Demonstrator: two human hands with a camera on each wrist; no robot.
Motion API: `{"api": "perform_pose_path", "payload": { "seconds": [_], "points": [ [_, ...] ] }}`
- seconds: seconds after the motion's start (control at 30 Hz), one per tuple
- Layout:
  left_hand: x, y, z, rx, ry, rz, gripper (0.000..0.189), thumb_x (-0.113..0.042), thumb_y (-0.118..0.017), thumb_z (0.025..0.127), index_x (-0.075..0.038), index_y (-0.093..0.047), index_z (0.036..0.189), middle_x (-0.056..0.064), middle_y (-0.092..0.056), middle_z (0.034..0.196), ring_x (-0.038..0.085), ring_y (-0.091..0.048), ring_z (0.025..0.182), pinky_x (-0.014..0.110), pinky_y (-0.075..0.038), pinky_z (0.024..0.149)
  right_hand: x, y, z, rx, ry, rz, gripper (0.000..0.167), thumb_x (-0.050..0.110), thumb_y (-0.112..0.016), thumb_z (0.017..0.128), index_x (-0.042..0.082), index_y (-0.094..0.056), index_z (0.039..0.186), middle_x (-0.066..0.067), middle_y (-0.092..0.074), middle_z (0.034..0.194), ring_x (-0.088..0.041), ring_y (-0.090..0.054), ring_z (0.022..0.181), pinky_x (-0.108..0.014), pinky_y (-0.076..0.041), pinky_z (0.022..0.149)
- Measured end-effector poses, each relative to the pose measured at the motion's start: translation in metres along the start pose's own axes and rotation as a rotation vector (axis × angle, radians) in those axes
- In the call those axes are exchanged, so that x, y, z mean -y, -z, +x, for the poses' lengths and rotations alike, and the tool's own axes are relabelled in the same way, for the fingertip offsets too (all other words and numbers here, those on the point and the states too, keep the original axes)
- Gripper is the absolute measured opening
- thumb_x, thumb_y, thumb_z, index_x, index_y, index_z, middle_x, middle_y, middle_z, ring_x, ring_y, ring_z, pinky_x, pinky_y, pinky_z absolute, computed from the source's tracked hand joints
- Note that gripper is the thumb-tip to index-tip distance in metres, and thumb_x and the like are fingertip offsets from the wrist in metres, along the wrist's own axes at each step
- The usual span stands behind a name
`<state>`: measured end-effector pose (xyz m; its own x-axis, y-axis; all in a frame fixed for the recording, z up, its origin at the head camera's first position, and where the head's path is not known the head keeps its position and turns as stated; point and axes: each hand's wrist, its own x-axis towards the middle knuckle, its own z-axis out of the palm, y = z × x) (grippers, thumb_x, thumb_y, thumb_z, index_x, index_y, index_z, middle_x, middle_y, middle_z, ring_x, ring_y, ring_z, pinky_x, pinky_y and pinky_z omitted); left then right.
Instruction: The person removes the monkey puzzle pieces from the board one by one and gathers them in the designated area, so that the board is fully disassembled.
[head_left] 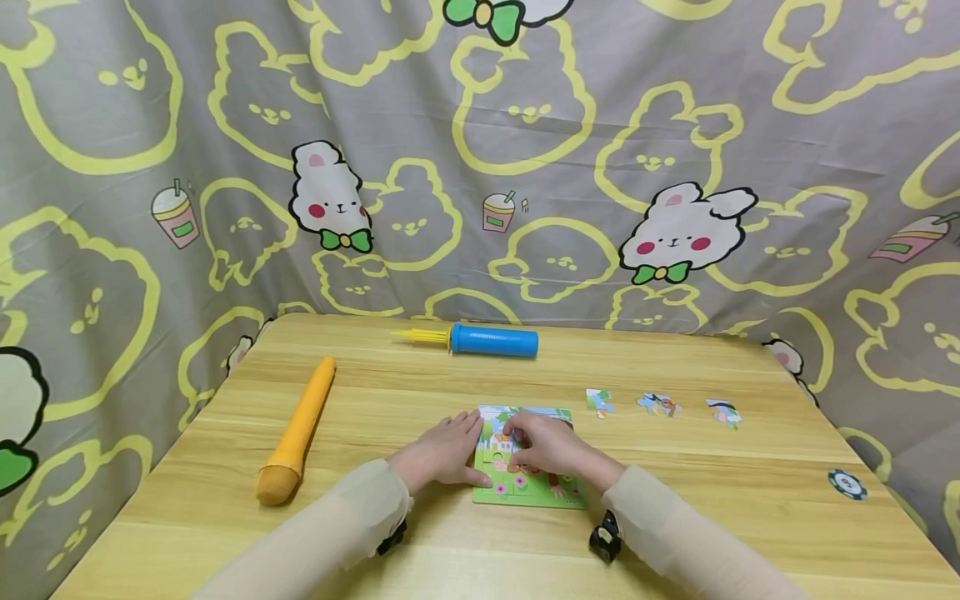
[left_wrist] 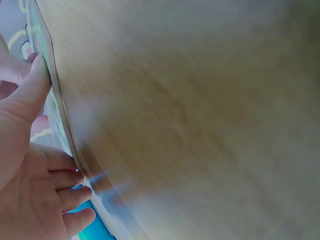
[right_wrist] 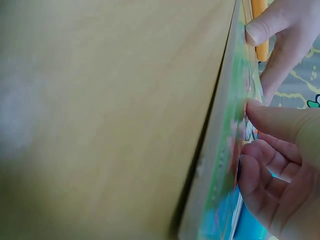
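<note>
A jigsaw puzzle board (head_left: 525, 498) with a green border and a house picture lies on the table before me. My left hand (head_left: 448, 450) rests along its left edge, the thumb on the face and the other fingers fairly straight at the side, also seen in the left wrist view. Over the middle of the picture, my right hand (head_left: 551, 444) has its fingers curled. Thumb and fingertips (right_wrist: 252, 107) pinch a puzzle piece close against the board in the right wrist view; the hand hides part of the picture.
Three loose puzzle pieces (head_left: 600, 402) lie to the board's right, with a poker chip (head_left: 847, 483) farther right. A blue-and-yellow hand pump (head_left: 495, 341) lies at the back. An orange microphone-shaped object (head_left: 302, 425) is on the left. A patterned curtain (head_left: 420, 117) hangs behind the table.
</note>
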<state>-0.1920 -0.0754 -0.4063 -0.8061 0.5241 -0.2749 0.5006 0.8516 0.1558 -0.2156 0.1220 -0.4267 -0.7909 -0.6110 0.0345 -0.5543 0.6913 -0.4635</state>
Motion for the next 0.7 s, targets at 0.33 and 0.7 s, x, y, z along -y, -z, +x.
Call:
{"api": "perform_pose_path", "payload": {
  "seconds": [0.33,0.7],
  "points": [
    [0.001,-0.002,0.001,0.004,0.006,0.007,0.095,-0.060,-0.057,0.080,0.001,-0.024,0.144,0.015,-0.020,0.149,0.029,-0.019,0.135,0.042,-0.019,0.108,-0.005,0.000,-0.001,-0.015,-0.046,0.339,0.012,0.005,-0.066,0.085,0.010,-0.059,0.095,0.001,-0.055,0.076,-0.012,-0.050,0.055,-0.025,-0.042,0.046],
    [0.001,-0.001,0.000,0.004,0.004,0.004,0.094,-0.059,-0.057,0.080,0.002,-0.025,0.144,0.015,-0.020,0.149,0.028,-0.019,0.135,0.041,-0.019,0.109,-0.010,0.011,-0.008,-0.021,-0.120,0.670,0.011,0.009,-0.062,0.089,-0.002,-0.059,0.091,-0.009,-0.057,0.076,-0.023,-0.057,0.062,-0.034,-0.051,0.051]
  ]
}}
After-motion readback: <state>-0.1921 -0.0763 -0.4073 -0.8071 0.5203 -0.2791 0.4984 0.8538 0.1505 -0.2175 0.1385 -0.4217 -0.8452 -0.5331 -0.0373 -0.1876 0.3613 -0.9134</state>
